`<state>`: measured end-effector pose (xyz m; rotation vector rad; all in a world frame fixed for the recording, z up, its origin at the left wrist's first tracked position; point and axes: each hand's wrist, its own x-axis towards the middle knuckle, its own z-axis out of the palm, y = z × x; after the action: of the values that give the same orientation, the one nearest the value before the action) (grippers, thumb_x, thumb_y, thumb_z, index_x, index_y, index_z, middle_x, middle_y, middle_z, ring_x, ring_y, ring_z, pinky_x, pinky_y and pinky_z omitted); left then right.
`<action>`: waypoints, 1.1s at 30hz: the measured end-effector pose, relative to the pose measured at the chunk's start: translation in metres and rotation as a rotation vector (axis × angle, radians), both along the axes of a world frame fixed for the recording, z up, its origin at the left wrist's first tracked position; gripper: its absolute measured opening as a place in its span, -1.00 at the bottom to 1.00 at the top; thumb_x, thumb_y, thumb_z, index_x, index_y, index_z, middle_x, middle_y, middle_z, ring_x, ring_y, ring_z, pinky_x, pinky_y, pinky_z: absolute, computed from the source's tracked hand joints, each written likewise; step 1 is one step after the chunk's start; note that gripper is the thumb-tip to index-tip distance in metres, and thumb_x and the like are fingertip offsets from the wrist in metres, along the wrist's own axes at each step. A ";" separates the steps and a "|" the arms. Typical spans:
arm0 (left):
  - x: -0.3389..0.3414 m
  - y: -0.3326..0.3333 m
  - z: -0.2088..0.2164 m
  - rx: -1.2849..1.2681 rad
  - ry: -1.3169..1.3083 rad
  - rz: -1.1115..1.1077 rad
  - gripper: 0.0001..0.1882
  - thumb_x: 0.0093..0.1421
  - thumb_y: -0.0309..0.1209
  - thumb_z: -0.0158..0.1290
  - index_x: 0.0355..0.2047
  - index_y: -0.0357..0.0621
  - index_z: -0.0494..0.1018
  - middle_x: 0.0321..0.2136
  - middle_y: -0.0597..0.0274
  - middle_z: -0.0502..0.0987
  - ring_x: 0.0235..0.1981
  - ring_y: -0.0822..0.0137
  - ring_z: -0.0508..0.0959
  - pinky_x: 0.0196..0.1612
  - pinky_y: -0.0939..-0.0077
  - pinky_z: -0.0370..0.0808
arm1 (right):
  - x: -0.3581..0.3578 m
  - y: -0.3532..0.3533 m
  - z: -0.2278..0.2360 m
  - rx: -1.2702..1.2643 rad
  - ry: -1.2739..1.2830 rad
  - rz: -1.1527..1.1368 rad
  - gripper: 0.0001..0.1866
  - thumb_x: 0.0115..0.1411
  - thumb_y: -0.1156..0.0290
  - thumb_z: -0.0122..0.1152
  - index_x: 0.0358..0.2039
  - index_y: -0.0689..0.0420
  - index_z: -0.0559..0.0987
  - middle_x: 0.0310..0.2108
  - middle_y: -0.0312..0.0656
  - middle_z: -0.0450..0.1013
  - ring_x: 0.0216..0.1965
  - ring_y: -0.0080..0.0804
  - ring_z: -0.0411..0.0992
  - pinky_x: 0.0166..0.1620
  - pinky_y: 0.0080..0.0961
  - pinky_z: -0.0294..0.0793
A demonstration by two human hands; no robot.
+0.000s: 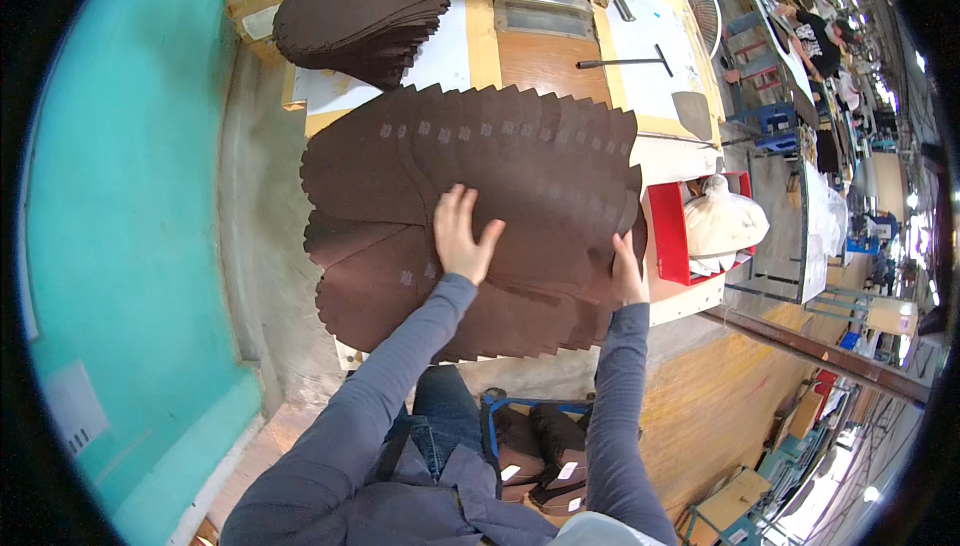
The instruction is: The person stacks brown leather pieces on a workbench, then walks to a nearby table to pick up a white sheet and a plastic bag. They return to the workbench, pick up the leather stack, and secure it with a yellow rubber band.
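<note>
- Brown pieces (pixel 540 196) lie fanned out on the table (pixel 690 298), in rows that run left to right.
- The left hand (pixel 463 238) is open over them, near the middle.
- The right hand (pixel 628 272) is nearer their right end, at the edge; I cannot tell if it grips.

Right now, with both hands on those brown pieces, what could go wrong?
The brown pieces overlap in a wide fan, so a push from the spread left hand might skew their spacing.
They reach about to the near edge of the table, so a tug toward the person could perhaps send some off it.
The red box stands close beside the right hand, so an outward sweep might knock it.
</note>
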<state>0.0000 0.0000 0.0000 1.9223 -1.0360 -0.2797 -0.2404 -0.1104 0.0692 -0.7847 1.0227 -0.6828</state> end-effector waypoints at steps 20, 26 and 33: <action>-0.009 -0.002 0.016 -0.200 1.530 -0.281 -0.37 0.30 -0.13 -0.12 0.29 -0.05 -0.02 0.28 0.18 0.11 0.32 0.29 0.03 0.34 0.32 -0.20 | 0.027 0.093 0.029 -0.627 0.485 -0.590 -0.50 -0.04 0.68 0.29 -0.03 0.42 0.41 -0.05 -0.08 0.40 -0.06 -0.33 0.34 0.07 -0.43 0.29; -0.026 0.047 0.090 -0.288 1.535 -0.783 0.12 -0.19 -0.35 0.40 0.30 -0.18 -0.06 0.29 0.17 0.02 0.29 0.29 0.06 0.30 0.30 0.06 | 0.014 0.111 0.040 -0.710 -0.041 -0.703 -0.34 0.12 0.06 0.16 0.11 0.22 0.30 0.10 -0.04 0.26 0.07 -0.16 0.28 0.10 -0.16 0.31; 0.067 0.028 0.153 -0.243 0.900 -0.722 -0.28 -0.18 -0.43 0.38 0.04 -0.23 0.36 -0.17 0.22 0.52 -0.13 0.46 0.46 -0.02 0.50 0.40 | 0.085 0.086 0.059 -0.588 -0.096 -0.391 -0.23 0.23 -0.14 -0.12 0.27 0.14 0.12 0.23 -0.08 0.13 0.21 -0.13 0.14 0.27 -0.18 0.07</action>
<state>0.0671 0.0282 0.1525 0.9349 -1.0048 -1.2274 -0.1558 -0.0246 0.1279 -1.0540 0.9005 -1.3832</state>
